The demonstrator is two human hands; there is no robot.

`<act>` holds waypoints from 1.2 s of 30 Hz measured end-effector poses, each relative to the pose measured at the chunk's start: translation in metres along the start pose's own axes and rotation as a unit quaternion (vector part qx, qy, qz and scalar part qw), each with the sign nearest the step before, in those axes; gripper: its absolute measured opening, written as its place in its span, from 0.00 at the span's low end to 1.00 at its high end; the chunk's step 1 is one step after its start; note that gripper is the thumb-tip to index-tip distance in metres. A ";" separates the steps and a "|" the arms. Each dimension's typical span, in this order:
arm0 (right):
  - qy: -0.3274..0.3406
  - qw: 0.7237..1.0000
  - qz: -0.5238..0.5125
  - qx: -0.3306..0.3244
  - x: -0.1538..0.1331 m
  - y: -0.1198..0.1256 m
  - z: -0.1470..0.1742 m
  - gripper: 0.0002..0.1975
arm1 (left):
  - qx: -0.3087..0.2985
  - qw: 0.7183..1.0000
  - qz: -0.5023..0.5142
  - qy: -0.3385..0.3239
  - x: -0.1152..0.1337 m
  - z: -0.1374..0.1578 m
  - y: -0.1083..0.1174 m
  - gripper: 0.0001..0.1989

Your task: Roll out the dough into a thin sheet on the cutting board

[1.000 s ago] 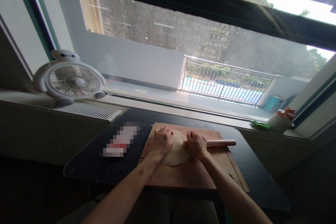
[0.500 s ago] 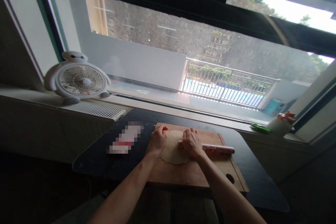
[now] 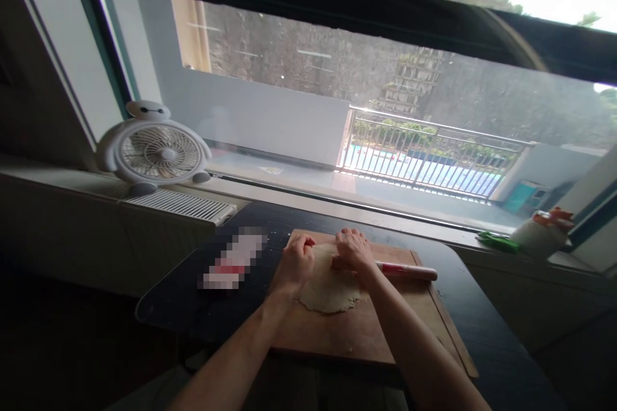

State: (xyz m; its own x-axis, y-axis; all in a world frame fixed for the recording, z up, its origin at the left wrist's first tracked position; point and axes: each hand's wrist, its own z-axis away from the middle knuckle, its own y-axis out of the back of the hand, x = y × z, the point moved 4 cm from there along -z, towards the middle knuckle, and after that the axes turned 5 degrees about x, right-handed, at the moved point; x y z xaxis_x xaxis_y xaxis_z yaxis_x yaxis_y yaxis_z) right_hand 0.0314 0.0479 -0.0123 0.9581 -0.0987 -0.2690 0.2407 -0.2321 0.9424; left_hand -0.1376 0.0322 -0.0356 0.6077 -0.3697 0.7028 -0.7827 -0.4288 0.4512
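Observation:
A thin, roundish sheet of dough [image 3: 330,292] with a ragged near edge lies on the wooden cutting board [image 3: 337,337]. At the dough's left side my left hand [image 3: 299,260] is closed, its fingers curled in at the edge; the pinch itself is partly hidden. My right hand [image 3: 354,247] lies over a wooden rolling pin [image 3: 409,271], palm down, with its fingers bent over and past the far side. The pin lies crosswise, its left end over the dough and its right end beyond the board's side. Red print shows on its barrel.
The board sits on a black table [image 3: 168,295]. To the left lies a blurred-out flat item [image 3: 234,260]. A white character-shaped fan [image 3: 164,151] stands by the window above a radiator [image 3: 187,207]. On the right sill are a green item [image 3: 499,242] and a white pot-like object [image 3: 535,237].
My right hand's fingers have slid forward over the pin and extended more. More of the dough's near part shows. My left hand stays at the left edge; the whole view has shifted slightly.

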 end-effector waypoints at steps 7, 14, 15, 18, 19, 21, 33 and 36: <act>0.053 0.994 0.034 0.090 0.000 0.012 0.075 0.19 | -0.021 1.000 -0.006 0.019 -0.002 0.005 -0.001 0.12; 0.019 0.997 0.002 0.075 0.002 0.008 0.032 0.18 | -0.032 0.999 -0.013 0.001 0.001 0.006 0.003 0.12; 0.004 0.998 -0.003 0.070 0.002 0.006 0.019 0.18 | -0.035 0.999 -0.017 -0.004 0.002 0.006 0.003 0.12; -0.016 0.997 -0.018 0.077 0.002 0.003 -0.011 0.18 | -0.062 0.995 -0.069 -0.037 0.006 0.005 0.000 0.13; -0.011 0.996 -0.031 0.084 0.003 0.003 -0.017 0.19 | -0.078 0.991 -0.097 -0.050 0.008 0.004 -0.002 0.13; 0.002 0.993 -0.064 0.095 0.010 0.006 -0.021 0.20 | -0.107 0.981 -0.147 -0.072 0.013 -0.001 -0.006 0.13; 0.108 0.982 0.067 0.137 0.149 0.050 0.080 0.18 | -0.208 0.942 -0.249 -0.091 0.035 -0.044 -0.040 0.16; 0.098 0.985 0.081 0.117 0.157 0.053 0.087 0.19 | -0.179 0.943 -0.261 -0.098 0.029 -0.034 -0.034 0.17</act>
State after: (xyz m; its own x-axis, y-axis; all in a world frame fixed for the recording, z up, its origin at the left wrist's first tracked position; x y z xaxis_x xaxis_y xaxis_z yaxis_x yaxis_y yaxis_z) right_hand 0.1807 -0.0644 -0.0222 0.9981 0.0295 -0.0533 0.0608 -0.4476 0.8922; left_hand -0.0975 0.0639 -0.0122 0.9090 -0.3450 0.2337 -0.3432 -0.3015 0.8896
